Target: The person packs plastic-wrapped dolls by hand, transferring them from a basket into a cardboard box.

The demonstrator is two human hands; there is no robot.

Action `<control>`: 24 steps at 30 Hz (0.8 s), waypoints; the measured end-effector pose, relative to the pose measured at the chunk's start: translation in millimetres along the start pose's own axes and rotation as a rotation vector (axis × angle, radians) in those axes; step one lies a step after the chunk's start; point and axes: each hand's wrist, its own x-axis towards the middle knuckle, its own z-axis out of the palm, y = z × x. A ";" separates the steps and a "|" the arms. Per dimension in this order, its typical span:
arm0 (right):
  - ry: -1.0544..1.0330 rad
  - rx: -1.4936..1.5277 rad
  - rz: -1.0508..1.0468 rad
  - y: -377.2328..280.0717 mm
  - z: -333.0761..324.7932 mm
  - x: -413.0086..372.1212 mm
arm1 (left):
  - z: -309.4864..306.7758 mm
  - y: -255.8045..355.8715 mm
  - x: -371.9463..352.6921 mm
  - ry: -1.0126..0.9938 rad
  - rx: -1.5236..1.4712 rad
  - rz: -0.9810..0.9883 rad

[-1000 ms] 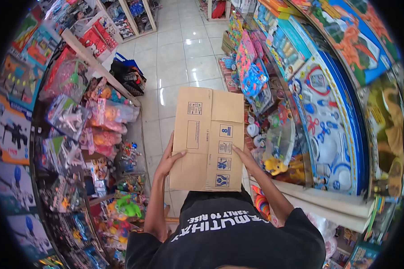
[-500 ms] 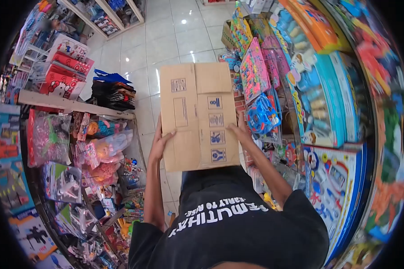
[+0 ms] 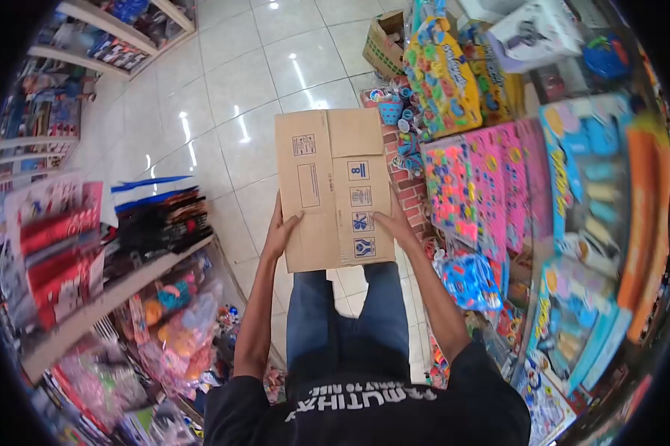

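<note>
A brown cardboard box point(image 3: 319, 230) with blue printed handling symbols is held out in front of my body, above my legs. My left hand point(image 3: 281, 229) grips its left side, with the thumb lying on the top face. On the opposite side, my right hand point(image 3: 399, 223) holds the box's edge, its thumb also resting on the cardboard near the symbols. The remaining fingers of both hands are mostly hidden beside and beneath the box. The top flaps lie flat, and what is inside cannot be seen.
Tiled floor point(image 3: 235, 97) runs ahead between two displays. On the left, a shelf edge point(image 3: 119, 305) carries dark bags point(image 3: 160, 219) and bagged dolls point(image 3: 186, 320). To the right hang pink toy packs point(image 3: 491, 189) and yellow packs point(image 3: 443, 78). An open carton point(image 3: 383, 44) stands farther ahead.
I have moved forward along the aisle, and the displays have slid back past me. More floor and my jeans now show. The box stays in both hands.
</note>
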 end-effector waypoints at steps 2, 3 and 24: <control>0.053 -0.005 -0.028 40.7 9.6 46.3 | -9.2 -25.2 52.3 0.030 0.066 -0.002; 0.106 -0.029 -0.072 63.3 9.3 65.5 | -15.2 -40.7 77.1 0.020 0.066 -0.027; 0.007 -1.002 0.211 289.8 -21.5 263.4 | -7.7 -257.3 336.3 0.100 0.436 -0.080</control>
